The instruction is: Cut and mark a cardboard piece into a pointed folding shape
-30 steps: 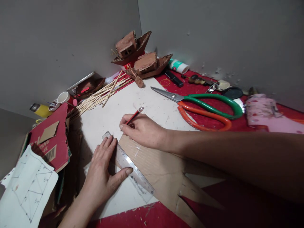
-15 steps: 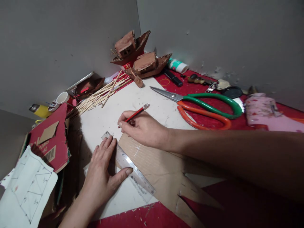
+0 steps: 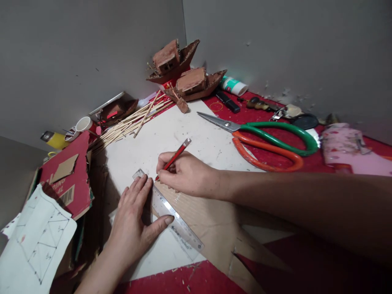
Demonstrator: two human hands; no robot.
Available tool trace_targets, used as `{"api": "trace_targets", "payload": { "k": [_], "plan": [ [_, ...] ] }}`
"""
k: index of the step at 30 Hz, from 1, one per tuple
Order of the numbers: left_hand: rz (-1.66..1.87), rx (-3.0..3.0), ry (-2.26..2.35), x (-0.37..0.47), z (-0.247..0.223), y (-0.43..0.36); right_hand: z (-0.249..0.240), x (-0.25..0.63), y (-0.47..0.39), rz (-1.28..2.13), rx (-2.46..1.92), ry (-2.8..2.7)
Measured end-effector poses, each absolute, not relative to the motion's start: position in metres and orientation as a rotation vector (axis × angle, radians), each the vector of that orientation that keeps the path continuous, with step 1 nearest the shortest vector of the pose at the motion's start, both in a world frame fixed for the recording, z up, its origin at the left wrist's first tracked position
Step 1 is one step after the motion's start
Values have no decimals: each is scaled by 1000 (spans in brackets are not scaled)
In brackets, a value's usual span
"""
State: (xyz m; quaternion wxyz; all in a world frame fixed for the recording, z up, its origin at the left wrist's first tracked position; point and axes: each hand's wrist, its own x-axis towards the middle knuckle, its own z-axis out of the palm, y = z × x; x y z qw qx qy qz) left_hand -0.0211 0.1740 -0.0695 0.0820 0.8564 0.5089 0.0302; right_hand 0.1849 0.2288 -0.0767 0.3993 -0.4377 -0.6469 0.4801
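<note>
A clear ruler (image 3: 180, 218) lies slantwise over the left edge of a brown cardboard piece (image 3: 211, 220). Pressing on it, my left hand (image 3: 131, 216) has its fingers near the upper end and its thumb apart, near the middle. My right hand (image 3: 186, 173) grips a red and black pencil (image 3: 176, 157), whose tip is by the ruler's edge at the cardboard's top corner. Under them is a white board (image 3: 153, 143). The right palm hides part of the cardboard's upper edge.
Large scissors (image 3: 229, 125) with green and orange handles lie at the right. Brown model boats (image 3: 191, 83) and thin sticks (image 3: 128, 124) stand or lie behind. At the left are a red carton (image 3: 67, 175) and a drawn paper sheet (image 3: 39, 241).
My right hand has moved down slightly, bringing the pencil tip to the ruler's edge with the pencil more upright. The whole view has shifted a little; my left hand stays on the ruler.
</note>
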Motion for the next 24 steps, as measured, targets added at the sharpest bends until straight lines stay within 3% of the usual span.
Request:
{"api": "trace_targets", "payload": {
  "k": [24],
  "plan": [
    [113, 2634, 1518, -20, -70, 174, -78, 185, 229, 1194, -975, -1817]
  ]
}}
